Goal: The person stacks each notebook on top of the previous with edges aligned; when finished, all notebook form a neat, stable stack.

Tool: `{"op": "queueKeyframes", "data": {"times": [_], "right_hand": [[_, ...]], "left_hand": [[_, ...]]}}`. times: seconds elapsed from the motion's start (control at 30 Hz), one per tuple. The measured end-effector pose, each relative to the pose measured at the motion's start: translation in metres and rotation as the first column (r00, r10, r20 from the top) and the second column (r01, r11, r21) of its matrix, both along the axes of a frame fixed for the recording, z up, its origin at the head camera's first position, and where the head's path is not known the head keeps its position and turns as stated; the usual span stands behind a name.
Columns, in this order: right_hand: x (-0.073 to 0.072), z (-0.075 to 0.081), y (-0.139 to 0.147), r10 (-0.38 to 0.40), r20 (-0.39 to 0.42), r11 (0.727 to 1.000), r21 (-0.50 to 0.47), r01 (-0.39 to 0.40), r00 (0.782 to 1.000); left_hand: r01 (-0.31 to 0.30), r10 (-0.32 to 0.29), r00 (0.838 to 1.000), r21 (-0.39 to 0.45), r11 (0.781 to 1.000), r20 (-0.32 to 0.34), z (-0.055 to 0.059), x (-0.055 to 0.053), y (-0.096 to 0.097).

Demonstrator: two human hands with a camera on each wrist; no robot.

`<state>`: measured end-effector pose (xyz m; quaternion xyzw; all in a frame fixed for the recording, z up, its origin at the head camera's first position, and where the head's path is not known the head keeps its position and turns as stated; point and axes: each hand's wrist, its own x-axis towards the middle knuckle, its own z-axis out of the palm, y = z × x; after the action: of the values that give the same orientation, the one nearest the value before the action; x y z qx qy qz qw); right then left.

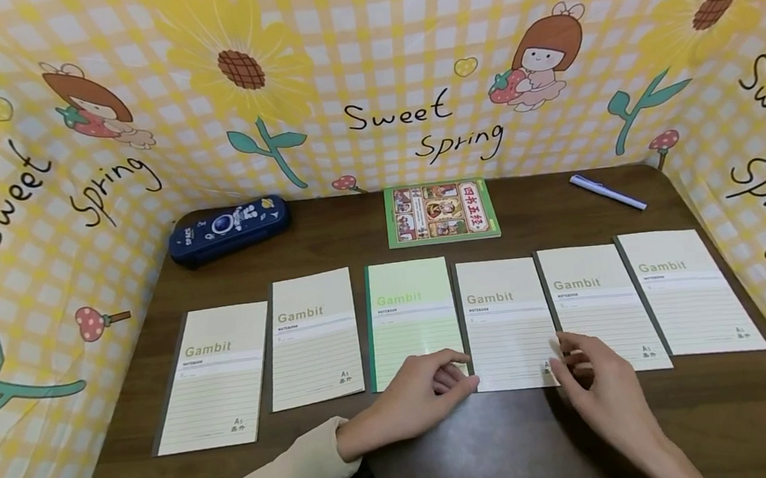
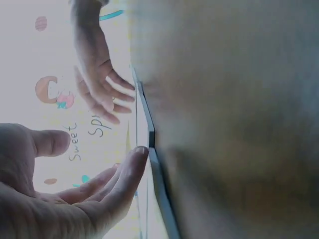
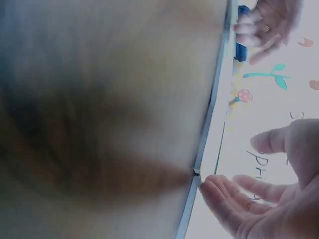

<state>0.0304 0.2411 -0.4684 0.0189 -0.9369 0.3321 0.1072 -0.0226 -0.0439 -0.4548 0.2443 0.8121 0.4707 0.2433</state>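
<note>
In the head view, several Gambit notebooks lie side by side in a row. My left hand (image 1: 415, 394) is over the lower right corner of the green notebook (image 1: 410, 305), its fingertips at the left edge of a cream notebook (image 1: 505, 327). On that cream notebook's other side, my right hand (image 1: 597, 380) has its fingertips by the lower right edge, beside another cream notebook (image 1: 583, 273). Both hands have loosely bent fingers, thumbs apart from them. In the left wrist view, a fingertip of the left hand (image 2: 84, 194) meets a notebook edge (image 2: 158, 179).
Further cream notebooks lie left (image 1: 213, 386) and right (image 1: 690, 302), with one more (image 1: 316, 353) left of the green one. Behind the row are a dark blue pencil case (image 1: 230, 229), a green-bordered picture book (image 1: 443, 212) and a lavender pen (image 1: 607, 192). Patterned cloth (image 1: 379, 55) surrounds the brown table (image 1: 473, 453).
</note>
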Motion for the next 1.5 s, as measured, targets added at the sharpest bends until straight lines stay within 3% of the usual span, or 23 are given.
{"op": "queueKeyframes", "data": {"times": [0.13,0.37,0.43,0.47,0.53,0.67,0.7,0.83,1.1,1.23,1.5], "right_hand": [[0.005,0.005,0.006,-0.091,0.085,0.995,-0.035,0.094,0.992],[0.011,0.008,0.011,-0.156,0.202,0.986,-0.033,0.166,0.967],[0.012,0.009,0.013,-0.169,0.247,0.983,-0.026,0.181,0.954],[0.012,0.01,0.014,-0.174,0.272,0.982,-0.024,0.187,0.946],[0.013,0.012,0.015,-0.185,0.323,0.979,-0.026,0.204,0.928],[0.013,0.013,0.018,-0.195,0.398,0.97,-0.054,0.235,0.896],[0.013,0.013,0.018,-0.198,0.408,0.968,-0.064,0.244,0.891],[0.013,0.01,0.019,-0.208,0.438,0.954,-0.106,0.279,0.875],[0.013,0.006,0.025,-0.21,0.521,0.907,-0.213,0.364,0.828],[0.012,0.004,0.026,-0.197,0.539,0.879,-0.273,0.391,0.819],[0.012,0.0,0.024,-0.206,0.541,0.818,-0.363,0.447,0.816]], "left_hand": [[-0.024,0.022,0.995,0.025,0.999,0.098,-0.003,-0.001,-0.004],[-0.032,0.027,0.988,0.035,0.999,0.149,-0.002,0.0,-0.005],[-0.057,0.04,0.979,0.077,0.995,0.201,-0.002,0.001,-0.004],[-0.081,0.051,0.967,0.109,0.991,0.248,-0.002,0.001,-0.004],[-0.143,0.075,0.93,0.165,0.976,0.361,-0.002,0.001,-0.002],[-0.261,0.098,0.825,0.222,0.939,0.556,-0.003,0.001,-0.002],[-0.275,0.099,0.808,0.224,0.935,0.581,-0.003,0.001,-0.003],[-0.317,0.097,0.759,0.235,0.919,0.644,-0.003,0.0,-0.004],[-0.342,0.067,0.697,0.249,0.906,0.714,0.0,0.0,-0.004],[-0.36,0.062,0.682,0.26,0.896,0.729,0.0,0.001,-0.002],[-0.383,0.091,0.685,0.25,0.889,0.723,0.005,0.007,0.0]]}}
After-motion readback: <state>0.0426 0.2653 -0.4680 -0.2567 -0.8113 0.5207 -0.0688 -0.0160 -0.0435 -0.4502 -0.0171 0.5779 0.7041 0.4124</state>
